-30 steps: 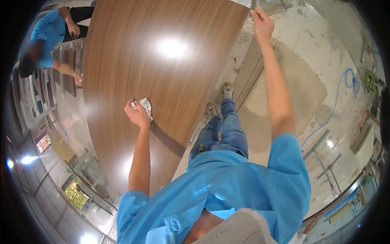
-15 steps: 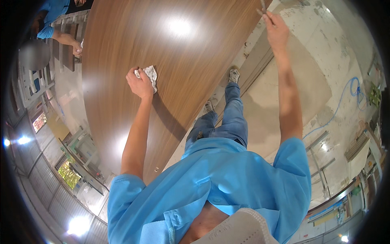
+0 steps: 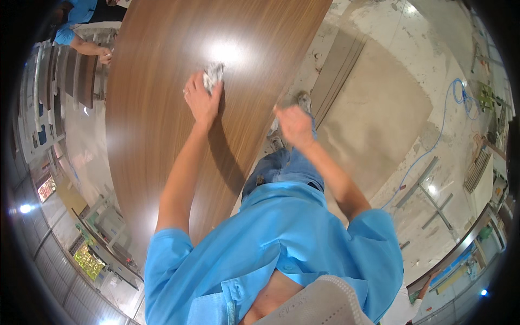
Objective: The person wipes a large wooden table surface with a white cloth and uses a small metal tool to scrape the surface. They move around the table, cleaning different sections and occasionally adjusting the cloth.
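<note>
My left hand (image 3: 202, 100) presses a crumpled white cloth (image 3: 213, 76) with grey marks onto a large brown wood-grain panel (image 3: 162, 124). The cloth shows between thumb and fingers. Over the panel's right edge is my right hand (image 3: 295, 127), slightly blurred, its fingers curled closed and pointing at that edge. Whatever those fingers hold, if anything, cannot be made out.
At the upper left a co-worker in blue (image 3: 81, 16) has a hand (image 3: 104, 56) at the panel's far left edge. Racked boards (image 3: 86, 81) stand below it. On the right, a blue hose (image 3: 445, 127) crosses the floor near a brown sheet (image 3: 374, 114).
My left hand has slid the cloth forward and right across the panel. My right hand, which pinched a thin dark stick-like thing at the upper right, has come down and left to the panel's edge.
</note>
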